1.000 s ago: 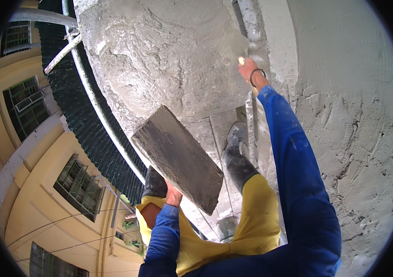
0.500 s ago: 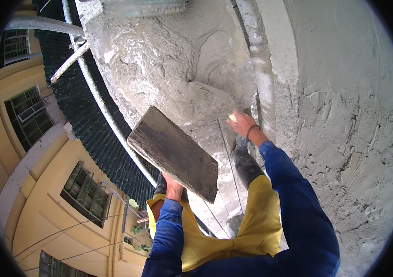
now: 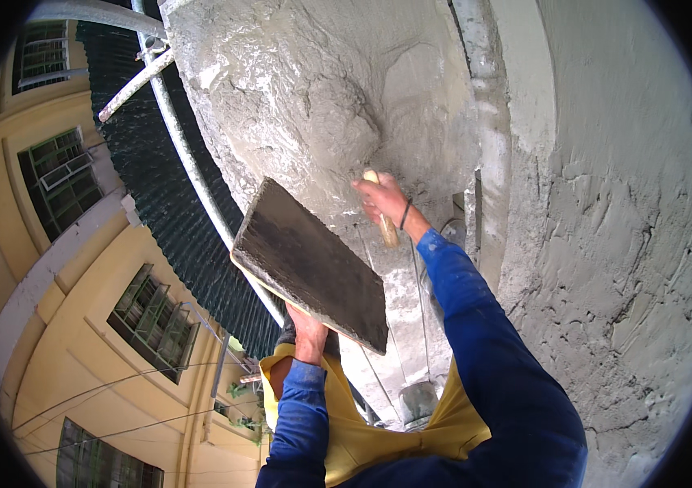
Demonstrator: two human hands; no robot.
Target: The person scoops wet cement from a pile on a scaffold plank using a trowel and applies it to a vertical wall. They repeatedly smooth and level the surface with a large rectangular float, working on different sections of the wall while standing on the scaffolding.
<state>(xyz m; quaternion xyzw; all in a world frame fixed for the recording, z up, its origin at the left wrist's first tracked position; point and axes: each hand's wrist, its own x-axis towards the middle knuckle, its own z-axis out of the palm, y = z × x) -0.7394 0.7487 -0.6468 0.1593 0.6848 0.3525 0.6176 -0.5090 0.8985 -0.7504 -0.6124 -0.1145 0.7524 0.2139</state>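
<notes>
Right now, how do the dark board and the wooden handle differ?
The board is broad, flat and dark; the wooden handle is slim, rounded and pale tan. The board partly hides the left hand, while the right hand wraps the handle's middle. Each is held in one hand.

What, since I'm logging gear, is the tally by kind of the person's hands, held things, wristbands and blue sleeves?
Bare hands: 2 (left hand, right hand)
Mortar board: 1
Wooden-handled tool: 1
Black wristband: 1
Blue sleeves: 2 (left sleeve, right sleeve)
Total: 7
</notes>
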